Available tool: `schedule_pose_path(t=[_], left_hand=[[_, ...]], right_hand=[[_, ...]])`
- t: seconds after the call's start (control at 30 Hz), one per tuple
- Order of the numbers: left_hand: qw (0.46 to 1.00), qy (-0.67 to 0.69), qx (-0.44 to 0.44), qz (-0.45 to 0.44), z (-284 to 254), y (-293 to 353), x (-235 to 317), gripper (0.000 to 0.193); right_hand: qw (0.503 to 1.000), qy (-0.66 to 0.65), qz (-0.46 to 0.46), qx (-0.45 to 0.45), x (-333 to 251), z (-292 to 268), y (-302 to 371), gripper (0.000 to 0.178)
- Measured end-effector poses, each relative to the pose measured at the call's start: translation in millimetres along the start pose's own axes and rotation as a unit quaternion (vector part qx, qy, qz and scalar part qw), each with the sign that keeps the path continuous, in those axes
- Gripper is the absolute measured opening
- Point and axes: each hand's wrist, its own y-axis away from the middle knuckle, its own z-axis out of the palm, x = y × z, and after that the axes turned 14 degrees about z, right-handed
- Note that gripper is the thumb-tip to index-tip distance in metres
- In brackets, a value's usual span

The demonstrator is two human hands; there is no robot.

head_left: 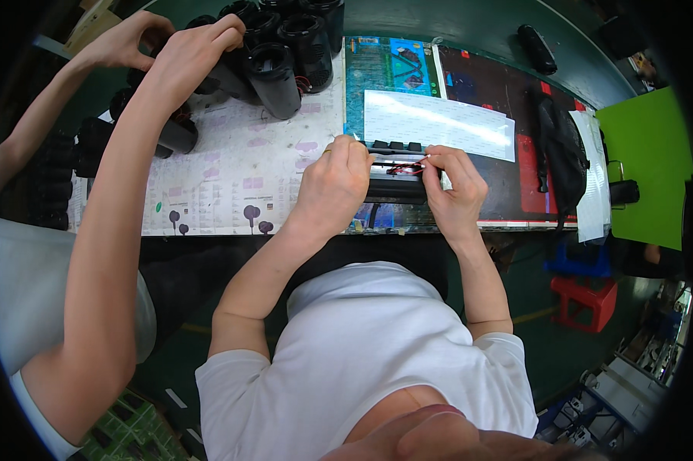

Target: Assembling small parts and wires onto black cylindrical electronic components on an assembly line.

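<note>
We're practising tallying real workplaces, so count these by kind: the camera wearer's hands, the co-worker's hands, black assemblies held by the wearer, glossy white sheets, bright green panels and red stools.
Wearer's left hand and right hand: 2
Co-worker's hands: 2
Held black assembly: 1
Glossy white sheet: 1
Bright green panel: 1
Red stool: 1
Total: 8

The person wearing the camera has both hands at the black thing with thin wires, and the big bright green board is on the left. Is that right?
Not quite: the green board is on the right, not the left, as the head view shows. The person's left hand and right hand are indeed at the black thing with thin wires.
</note>
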Motion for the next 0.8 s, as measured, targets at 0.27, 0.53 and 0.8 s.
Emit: schedule_pose_path(t=[0.27,0.53,0.8], left_hand=[[0.999,0.04,0.025,0.018,-3,3,-5,0.024],[0.999,0.04,0.014,0.02,-5,0,-6,0.023],[0.986,-0.059,-0.154,-0.035,-16,-17,3,0.027]], right_hand=[[1.0,0.0,0.007,-0.011,2,-1,0,0.01],[1.0,-0.001,0.016,-0.017,0,-2,-1,0.01],[0.983,0.178,-0.025,-0.022,-25,-16,-13,0.013]])
